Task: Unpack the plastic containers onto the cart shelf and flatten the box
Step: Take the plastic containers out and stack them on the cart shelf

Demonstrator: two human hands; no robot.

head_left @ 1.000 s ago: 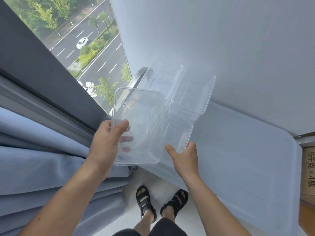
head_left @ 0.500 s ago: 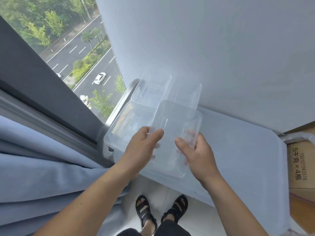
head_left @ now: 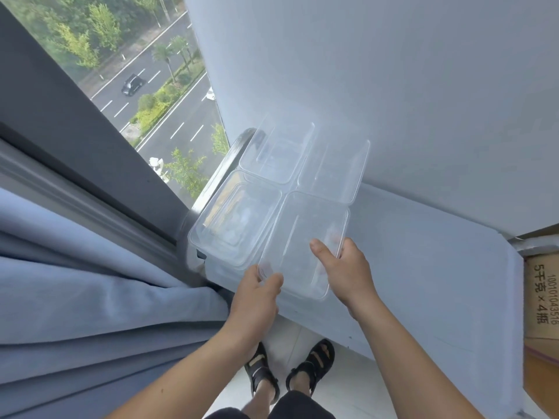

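The cart shelf (head_left: 423,267) is carrying three clear containers (head_left: 236,225) at its left end, and a fourth container (head_left: 305,246) is being held beside them at the near edge, left hand (head_left: 257,300) fingers pinching its near corner, right hand (head_left: 348,267) fingers clamping the right rim. Released early, it's probably sliding off. The box (head_left: 541,300) on the right is showing "5千克×4瓶", 100101043516

pleated grey-blue fabric curtain (head_left: 90,297) is bunched at left | dark grey window frame (head_left: 75,140) is set above it | tree-lined asphalt road (head_left: 181,128) and dark car (head_left: 132,84) are seen through glass | black strapped sandals (head_left: 311,362) are worn on pale tiled floor (head_left: 348,385)
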